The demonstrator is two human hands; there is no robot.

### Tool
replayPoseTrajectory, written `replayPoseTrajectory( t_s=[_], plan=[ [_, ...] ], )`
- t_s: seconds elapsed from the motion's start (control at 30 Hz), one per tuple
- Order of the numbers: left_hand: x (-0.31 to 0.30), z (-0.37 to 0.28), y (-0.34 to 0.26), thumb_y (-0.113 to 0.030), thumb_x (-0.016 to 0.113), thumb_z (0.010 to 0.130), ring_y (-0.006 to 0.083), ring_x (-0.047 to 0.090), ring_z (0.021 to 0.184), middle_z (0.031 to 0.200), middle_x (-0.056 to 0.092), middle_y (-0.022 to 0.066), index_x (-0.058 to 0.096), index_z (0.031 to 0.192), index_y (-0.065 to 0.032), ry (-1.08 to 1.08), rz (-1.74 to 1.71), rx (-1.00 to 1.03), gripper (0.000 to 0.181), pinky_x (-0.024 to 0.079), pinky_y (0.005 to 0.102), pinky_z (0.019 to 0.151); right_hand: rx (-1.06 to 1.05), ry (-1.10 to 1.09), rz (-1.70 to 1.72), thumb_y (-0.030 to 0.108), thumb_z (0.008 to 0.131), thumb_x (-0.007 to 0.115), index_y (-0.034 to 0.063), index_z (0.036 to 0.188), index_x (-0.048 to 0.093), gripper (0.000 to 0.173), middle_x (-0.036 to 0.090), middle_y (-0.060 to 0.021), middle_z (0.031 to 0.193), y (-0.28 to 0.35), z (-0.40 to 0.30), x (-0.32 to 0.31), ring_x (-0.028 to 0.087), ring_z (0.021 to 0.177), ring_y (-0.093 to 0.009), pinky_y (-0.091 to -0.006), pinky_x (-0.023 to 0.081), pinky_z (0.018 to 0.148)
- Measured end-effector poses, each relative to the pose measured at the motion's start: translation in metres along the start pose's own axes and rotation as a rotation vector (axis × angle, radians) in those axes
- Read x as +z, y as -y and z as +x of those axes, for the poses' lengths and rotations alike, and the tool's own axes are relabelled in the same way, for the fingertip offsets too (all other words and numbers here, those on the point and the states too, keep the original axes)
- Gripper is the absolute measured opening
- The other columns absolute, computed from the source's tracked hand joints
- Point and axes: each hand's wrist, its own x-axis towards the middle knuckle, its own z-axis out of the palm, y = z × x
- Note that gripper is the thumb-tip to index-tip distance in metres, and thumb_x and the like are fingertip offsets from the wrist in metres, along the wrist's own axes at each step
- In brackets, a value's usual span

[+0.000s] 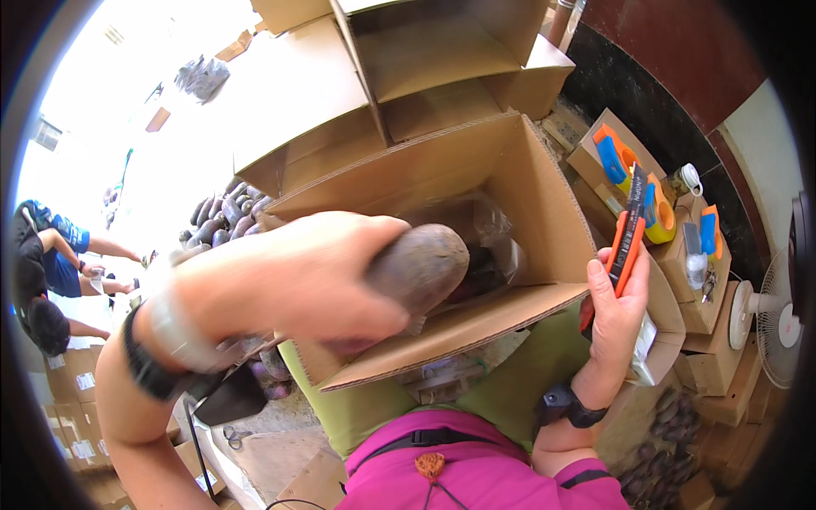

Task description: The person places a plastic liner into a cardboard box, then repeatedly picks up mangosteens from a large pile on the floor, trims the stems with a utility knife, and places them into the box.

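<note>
My left hand (293,277), blurred, is over the open cardboard box (554,210) before me, gripping a large, soil-dusted dark purple tuber (424,268). Below its fingers shows a bit of something purple (350,344), too blurred to name. Inside the box lies a clear plastic bag (497,220) with dark contents, partly hidden by the hand and tuber. My right hand (618,306) is at the box's right corner, closed around an orange-and-black hand tool (625,252) that points upward. The tool bears writing; its exact kind is unclear.
Purple tubers (220,220) are heaped beyond the box at left. Larger open cartons (440,57) stand ahead. Tape dispensers (615,156) rest on cartons at right, near a fan (781,331). At far left, a person (48,274) bends near stacked cartons (73,408).
</note>
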Motion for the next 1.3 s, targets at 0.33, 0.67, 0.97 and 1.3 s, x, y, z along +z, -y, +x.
replayPoseTrajectory(
  t_s=[0.33, 0.67, 0.97, 1.3],
  plan=[
    [0.074, 0.245, 0.076, -0.034, 0.073, 0.074, 0.0267, 0.058, 0.100, 0.119, 0.059, 0.0173, 0.049, 0.126, 0.0007, 0.335, -0.414, -0.444, 0.067, 0.048, 0.0385, 0.086, -0.019, 0.102, 0.068, 0.015, 0.085, 0.067, -0.0013, 0.134, 0.038, 0.059, 0.052, -0.0068, 0.117, -0.018, 0.004, -0.019, 0.048, 0.093, -0.010, -0.0236, 0.042, 0.084],
    [0.160, 0.322, 0.159, -0.017, 0.073, 0.068, 0.0409, 0.053, 0.108, 0.112, 0.059, 0.0245, 0.046, 0.128, -0.0026, -0.634, 0.336, 0.218, 0.068, 0.043, 0.0442, 0.094, 0.022, 0.137, 0.132, 0.018, 0.083, 0.071, -0.0017, 0.136, 0.034, 0.068, 0.048, -0.0123, 0.130, -0.025, 0.004, -0.026, 0.051, 0.100, -0.015, -0.0298, 0.043, 0.091],
    [0.056, 0.265, 0.101, -0.035, 0.068, 0.076, 0.0380, 0.057, 0.107, 0.111, 0.062, 0.0218, 0.057, 0.119, -0.0003, 0.106, 0.509, 0.140, 0.057, 0.044, 0.0421, 0.093, -0.073, 0.002, 0.022, 0.013, 0.084, 0.064, -0.0015, 0.138, 0.036, 0.063, 0.043, -0.0118, 0.138, -0.030, 0.003, -0.012, 0.047, 0.102, -0.013, -0.0290, 0.037, 0.096],
    [-0.034, 0.010, 0.032, -0.034, 0.066, 0.082, 0.0221, 0.062, 0.086, 0.098, 0.066, 0.0141, 0.056, 0.119, 0.0034, -0.461, 0.125, 0.603, 0.054, 0.050, 0.0315, 0.079, -0.087, 0.023, 0.133, 0.009, 0.095, 0.048, 0.0004, 0.141, 0.034, 0.049, 0.042, -0.0065, 0.138, -0.033, 0.006, -0.018, 0.047, 0.114, -0.014, -0.0306, 0.037, 0.100]
  ],
)
